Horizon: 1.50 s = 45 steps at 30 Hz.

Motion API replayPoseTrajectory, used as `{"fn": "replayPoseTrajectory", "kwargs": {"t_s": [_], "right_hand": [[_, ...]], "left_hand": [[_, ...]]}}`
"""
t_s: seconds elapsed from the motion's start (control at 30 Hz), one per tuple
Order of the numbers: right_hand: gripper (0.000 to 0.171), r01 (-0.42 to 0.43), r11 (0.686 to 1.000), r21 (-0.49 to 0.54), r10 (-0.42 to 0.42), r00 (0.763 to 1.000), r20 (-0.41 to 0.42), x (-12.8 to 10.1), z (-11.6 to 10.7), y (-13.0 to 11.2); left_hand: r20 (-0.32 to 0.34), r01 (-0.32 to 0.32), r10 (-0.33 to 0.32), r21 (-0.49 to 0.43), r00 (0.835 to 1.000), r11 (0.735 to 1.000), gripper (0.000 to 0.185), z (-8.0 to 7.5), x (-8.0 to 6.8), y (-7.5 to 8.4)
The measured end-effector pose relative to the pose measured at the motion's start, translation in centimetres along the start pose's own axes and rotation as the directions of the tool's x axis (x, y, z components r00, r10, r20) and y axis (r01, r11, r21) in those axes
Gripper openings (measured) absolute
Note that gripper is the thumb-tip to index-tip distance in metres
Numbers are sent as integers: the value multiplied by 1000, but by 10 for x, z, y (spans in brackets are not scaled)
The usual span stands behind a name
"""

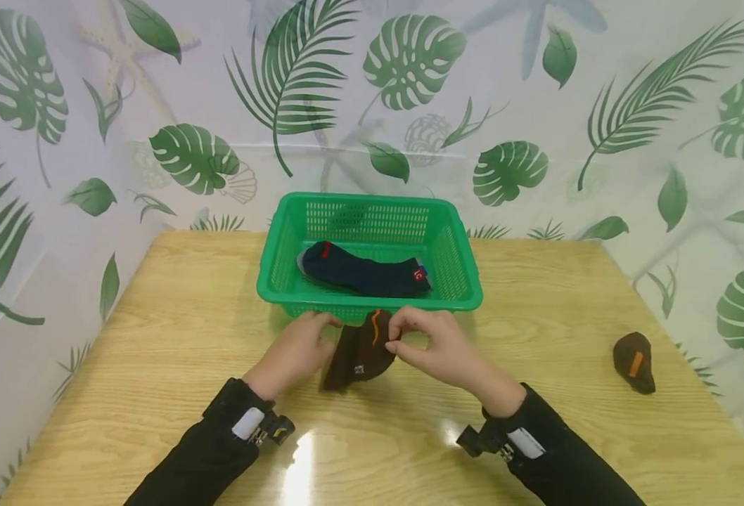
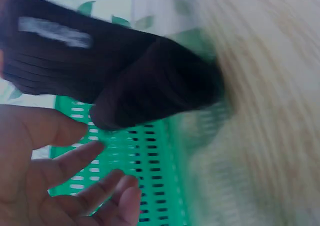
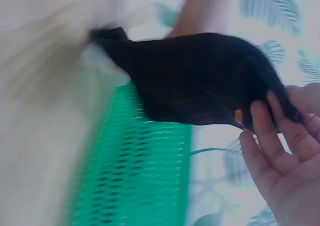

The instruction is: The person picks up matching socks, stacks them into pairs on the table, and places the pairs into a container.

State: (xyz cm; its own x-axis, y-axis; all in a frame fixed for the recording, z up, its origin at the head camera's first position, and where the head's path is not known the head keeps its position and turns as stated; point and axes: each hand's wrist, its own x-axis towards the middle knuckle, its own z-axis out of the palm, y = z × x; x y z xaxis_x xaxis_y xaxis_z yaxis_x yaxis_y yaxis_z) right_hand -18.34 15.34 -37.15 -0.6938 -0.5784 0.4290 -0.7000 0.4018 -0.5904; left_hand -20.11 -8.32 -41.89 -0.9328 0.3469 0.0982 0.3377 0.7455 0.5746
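A dark brown sock (image 1: 359, 351) with an orange stripe is held just above the wooden table (image 1: 157, 351), in front of a green basket (image 1: 271, 281). My left hand (image 1: 321, 327) grips its left edge. My right hand (image 1: 400, 330) pinches its top near the stripe. In the left wrist view the sock (image 2: 125, 81) hangs blurred above my loosely spread fingers (image 2: 85, 156), with the basket (image 2: 140, 176) behind. The right wrist view has the sock (image 3: 200, 81) pinched at its end by my fingertips (image 3: 265, 121).
A navy sock (image 1: 362, 273) with red marks lies inside the basket. A second brown sock (image 1: 634, 360), bunched up, lies on the table at the right. A leaf-print curtain (image 1: 536, 105) hangs behind and beside the table.
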Motion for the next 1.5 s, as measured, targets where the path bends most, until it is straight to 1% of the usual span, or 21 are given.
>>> {"fn": "replayPoseTrajectory", "kwargs": {"t_s": [0.17, 0.27, 0.33, 0.43, 0.47, 0.53, 0.57, 0.6, 0.63, 0.7, 0.73, 0.77, 0.83, 0.87, 0.97, 1.07, 1.13, 1.2, 1.27, 1.37, 1.5], "right_hand": [[10, 187, 960, 211, -156, 976, -155, 5, -21, -21], [8, 298, 894, 334, -243, 950, -199, 8, -28, -29], [3, 340, 824, 453, -280, 940, -195, 11, -31, -32], [11, 325, 664, 673, -299, 941, -160, 16, -33, -32], [13, 299, 627, 719, -291, 946, -140, 17, -34, -30], [17, 230, 599, 767, -252, 963, -92, 18, -36, -25], [16, 178, 624, 761, -210, 976, -57, 18, -37, -22], [17, 109, 676, 729, -147, 989, -12, 17, -38, -18], [17, 31, 751, 659, -73, 997, 37, 17, -38, -14], [18, -139, 899, 415, 94, 987, 128, 13, -37, -6], [18, -205, 947, 247, 168, 972, 166, 11, -36, -1], [20, -254, 965, 68, 237, 951, 198, 8, -33, 2], [24, -262, 937, -232, 315, 920, 234, 2, -26, 8], [25, -245, 913, -326, 332, 911, 245, -2, -22, 9], [22, -133, 900, -414, 275, 911, 306, -11, -7, 4], [15, 63, 942, -330, 98, 889, 447, -18, 13, -13], [13, 222, 938, -267, -40, 833, 552, -23, 31, -26], [14, 355, 900, -254, -126, 768, 628, -27, 48, -37], [16, 442, 843, -307, -147, 739, 658, -32, 63, -43], [14, 451, 777, -440, -71, 756, 650, -37, 73, -47], [15, 321, 749, -580, 125, 790, 600, -40, 64, -43]], "left_hand": [[-6, -86, 86, -115, 996, 990, 32, -4, 0, 12], [49, -132, 141, -151, 989, 980, 39, -4, -2, 19], [82, -151, 166, -161, 983, 975, 49, -3, -3, 22], [119, -186, 211, -195, 970, 963, 58, -4, -4, 26], [128, -200, 228, -201, 965, 959, 58, -4, -4, 26], [137, -245, 273, -194, 952, 950, 50, -4, -4, 25], [143, -256, 284, -185, 948, 949, 44, -4, -4, 25], [151, -260, 286, -174, 946, 950, 36, -4, -4, 24], [156, -260, 285, -160, 946, 952, 31, -4, -4, 22], [171, -227, 248, -133, 953, 965, 25, -4, -5, 19], [176, -196, 214, -115, 961, 974, 25, -4, -7, 17], [175, -157, 171, -91, 970, 983, 26, -4, -8, 16], [154, -111, 116, -41, 981, 993, 30, -4, -11, 14], [140, -96, 98, -18, 985, 995, 32, -4, -12, 14], [99, -164, 159, 47, 982, 985, 33, -1, -11, 15], [122, -339, 326, 108, 938, 935, 32, 5, -6, 17], [173, -435, 413, 124, 894, 892, 42, 11, -2, 18], [239, -481, 441, 148, 865, 864, 51, 17, 3, 17], [297, -483, 422, 175, 856, 858, 55, 22, 6, 16], [322, -450, 364, 251, 874, 857, 51, 26, 6, 11], [255, -347, 274, 310, 927, 885, 40, 18, -1, 1]]}}
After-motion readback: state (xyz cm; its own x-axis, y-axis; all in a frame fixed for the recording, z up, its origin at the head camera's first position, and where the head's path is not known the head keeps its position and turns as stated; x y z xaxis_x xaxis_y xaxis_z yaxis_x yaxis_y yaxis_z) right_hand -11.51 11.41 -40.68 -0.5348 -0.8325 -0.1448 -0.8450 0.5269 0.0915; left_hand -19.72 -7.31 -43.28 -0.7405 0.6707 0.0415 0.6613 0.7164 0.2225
